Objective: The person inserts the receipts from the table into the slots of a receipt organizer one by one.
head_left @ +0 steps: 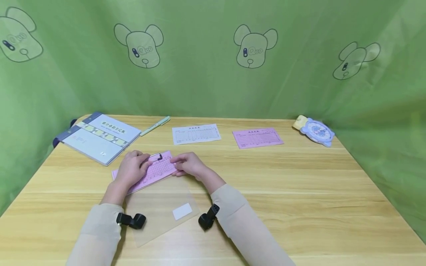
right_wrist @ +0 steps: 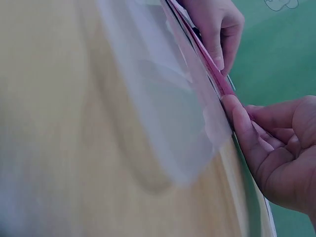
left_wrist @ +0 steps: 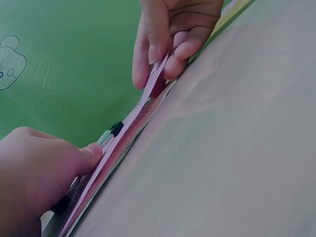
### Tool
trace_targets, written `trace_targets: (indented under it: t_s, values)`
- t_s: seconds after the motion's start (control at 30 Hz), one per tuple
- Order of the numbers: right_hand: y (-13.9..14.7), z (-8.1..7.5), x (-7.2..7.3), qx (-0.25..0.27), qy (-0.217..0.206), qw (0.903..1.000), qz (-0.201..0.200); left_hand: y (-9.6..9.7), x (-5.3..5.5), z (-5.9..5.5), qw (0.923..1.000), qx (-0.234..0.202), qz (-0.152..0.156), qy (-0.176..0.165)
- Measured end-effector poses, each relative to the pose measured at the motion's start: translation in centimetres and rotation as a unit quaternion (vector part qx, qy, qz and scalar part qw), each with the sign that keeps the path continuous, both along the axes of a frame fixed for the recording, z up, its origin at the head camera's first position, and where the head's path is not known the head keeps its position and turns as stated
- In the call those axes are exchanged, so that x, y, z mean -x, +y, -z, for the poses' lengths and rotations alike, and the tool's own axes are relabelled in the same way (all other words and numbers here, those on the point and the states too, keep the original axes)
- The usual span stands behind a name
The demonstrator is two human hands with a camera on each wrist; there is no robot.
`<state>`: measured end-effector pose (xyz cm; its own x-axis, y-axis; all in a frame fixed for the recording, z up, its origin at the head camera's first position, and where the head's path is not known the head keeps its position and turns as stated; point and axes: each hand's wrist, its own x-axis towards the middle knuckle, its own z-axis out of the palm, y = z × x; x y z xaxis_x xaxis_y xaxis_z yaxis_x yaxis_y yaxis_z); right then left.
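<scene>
A pink printed form (head_left: 161, 168) lies at the upper end of a translucent folder (head_left: 159, 210) that bears a white label. At its top edge sits a metal clip (head_left: 155, 156) with black ends. My left hand (head_left: 131, 168) holds the clip at its left part, its thumb lying along the clip in the left wrist view. My right hand (head_left: 189, 164) pinches the form's right edge between thumb and fingers. In the right wrist view, the pink edge (right_wrist: 222, 81) runs between both hands. How many sheets lie together is hard to tell.
A grey-blue account book (head_left: 100, 138) lies at the back left, with a light green pen (head_left: 155, 126) beside it. Along the back are a white form (head_left: 196, 134), another pink form (head_left: 257, 137) and a blue toy-like clock (head_left: 317, 131). Green curtain (head_left: 203, 85) surrounds the wooden table.
</scene>
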<state>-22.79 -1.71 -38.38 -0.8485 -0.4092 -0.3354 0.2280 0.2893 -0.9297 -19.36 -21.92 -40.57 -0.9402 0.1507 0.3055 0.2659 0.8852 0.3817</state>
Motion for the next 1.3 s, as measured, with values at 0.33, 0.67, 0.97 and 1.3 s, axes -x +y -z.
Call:
trace_targets:
  t_s: [0.33, 0.67, 0.97, 1.3]
  values:
    - [2.6, -0.3, -0.4, 0.023, 0.013, 0.9991, -0.032, -0.1, 0.1, 0.0, 0.9992, -0.033, -0.012, -0.021]
    - [7.5, -1.1, 0.3, 0.030, 0.049, 0.9981, -0.021, 0.0, -0.1, 0.2, 0.9966, -0.079, -0.023, -0.007]
    - [13.8, -2.1, 2.0, 0.011, 0.092, 0.9953, 0.027, 0.0, 0.0, 0.5, 0.9962, -0.080, -0.028, -0.018]
    - [19.6, -2.4, 5.0, -0.026, 0.128, 0.9883, 0.080, 0.0, -0.2, 0.3, 0.9954, -0.086, -0.031, -0.028]
